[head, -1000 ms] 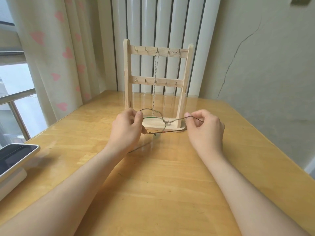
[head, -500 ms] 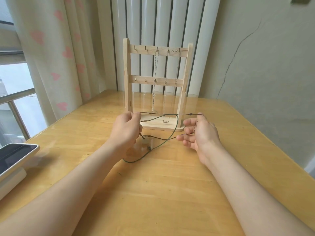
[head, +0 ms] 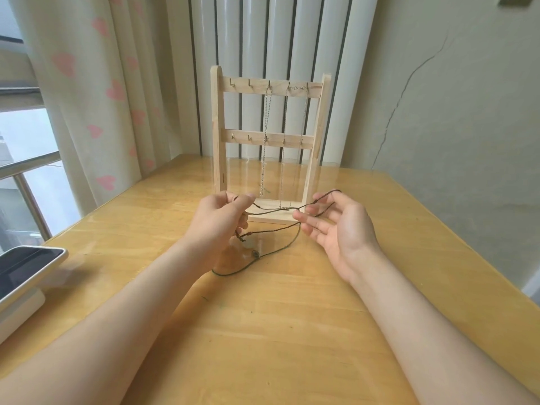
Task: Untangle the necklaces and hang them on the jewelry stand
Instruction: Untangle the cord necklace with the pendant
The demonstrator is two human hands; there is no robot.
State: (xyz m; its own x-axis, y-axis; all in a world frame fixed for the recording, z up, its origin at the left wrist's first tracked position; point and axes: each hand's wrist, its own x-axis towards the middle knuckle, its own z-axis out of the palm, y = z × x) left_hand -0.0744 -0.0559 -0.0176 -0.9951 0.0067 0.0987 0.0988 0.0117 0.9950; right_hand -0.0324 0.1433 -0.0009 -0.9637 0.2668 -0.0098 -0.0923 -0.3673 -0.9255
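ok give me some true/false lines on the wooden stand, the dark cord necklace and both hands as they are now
1. The pale wooden jewelry stand stands upright on the yellow wooden table. True.
2. No chain hangs on the stand. False: silver chains hang from hooks on its top rail.
3. The left hand pinches the dark cord necklace. True.
4. The right hand is a closed fist. False: its fingers are spread, with the cord looped over them.
5. The cord hangs from the stand's lower rail. False: it runs between the two hands in front of the stand, and one loop trails down to the table.
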